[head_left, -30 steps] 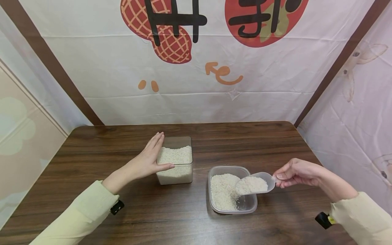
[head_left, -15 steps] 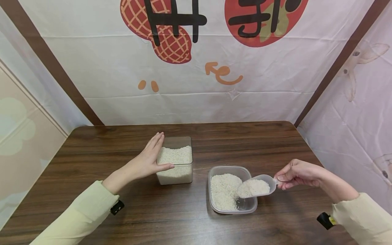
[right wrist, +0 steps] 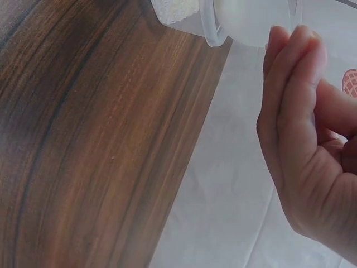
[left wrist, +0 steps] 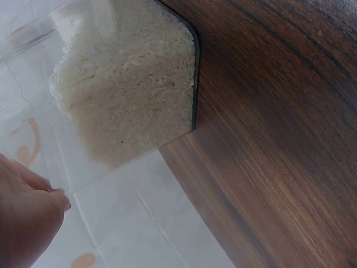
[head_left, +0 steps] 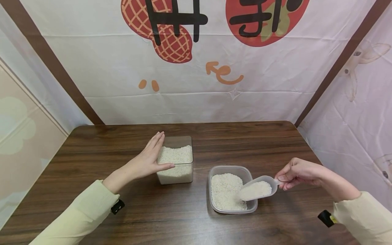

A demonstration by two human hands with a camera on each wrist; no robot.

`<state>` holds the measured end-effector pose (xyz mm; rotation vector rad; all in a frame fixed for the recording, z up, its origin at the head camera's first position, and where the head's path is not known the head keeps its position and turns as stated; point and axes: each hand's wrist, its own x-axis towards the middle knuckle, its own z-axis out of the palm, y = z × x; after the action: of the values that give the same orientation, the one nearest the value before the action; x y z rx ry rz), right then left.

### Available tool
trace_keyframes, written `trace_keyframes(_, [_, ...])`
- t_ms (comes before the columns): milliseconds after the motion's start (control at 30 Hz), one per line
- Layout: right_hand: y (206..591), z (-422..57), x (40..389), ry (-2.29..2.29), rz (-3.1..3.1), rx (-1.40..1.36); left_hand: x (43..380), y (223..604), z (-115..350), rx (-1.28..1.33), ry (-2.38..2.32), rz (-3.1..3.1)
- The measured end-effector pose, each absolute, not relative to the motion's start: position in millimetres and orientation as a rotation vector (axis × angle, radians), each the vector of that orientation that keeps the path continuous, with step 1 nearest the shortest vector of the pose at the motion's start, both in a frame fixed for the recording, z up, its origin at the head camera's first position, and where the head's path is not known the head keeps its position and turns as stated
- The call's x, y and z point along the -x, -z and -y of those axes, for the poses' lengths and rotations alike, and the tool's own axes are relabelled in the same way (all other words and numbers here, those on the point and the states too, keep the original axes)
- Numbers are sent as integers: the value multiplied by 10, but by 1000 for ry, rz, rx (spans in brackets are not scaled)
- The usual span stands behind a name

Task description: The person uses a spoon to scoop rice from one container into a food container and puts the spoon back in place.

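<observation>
In the head view, my right hand pinches the handle of a clear plastic scoop filled with white rice. The scoop tilts down over the right part of a low clear plastic box, and rice runs blurred from its mouth. A heap of rice covers most of the box's floor. My left hand rests with straight, spread fingers against the left side of a taller clear container, thumb along its front rim. Rice in that container shows through its wall in the left wrist view.
Both containers stand apart on a dark wood-grain table. Behind it hangs a white printed cloth, close to the back edge. A second printed cloth hangs at the right.
The scoop has shifted slightly right and tips further down at its mouth. Rice now covers more of the low box's right side. My left hand stays in place on the taller container.
</observation>
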<state>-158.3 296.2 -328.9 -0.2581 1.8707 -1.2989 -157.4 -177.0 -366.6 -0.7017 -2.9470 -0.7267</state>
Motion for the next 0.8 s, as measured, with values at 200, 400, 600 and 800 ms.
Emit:
trace_keyframes(200, [3238,-2921,1569,1260,-1928,266,1569,3660,1770,699,730,2951])
trace_keyframes(400, [3179,-2867,1551,1225,-1973,285,1568,3662,1766,698,733,2953])
trace_keyframes(600, [3120,-2822,1527,1203,-2007,313,1569,3663,1768,696,735,2947])
trace_keyframes(800, [3100,-2795,1509,1161,-2054,344,1568,3665,1766,698,737,2940])
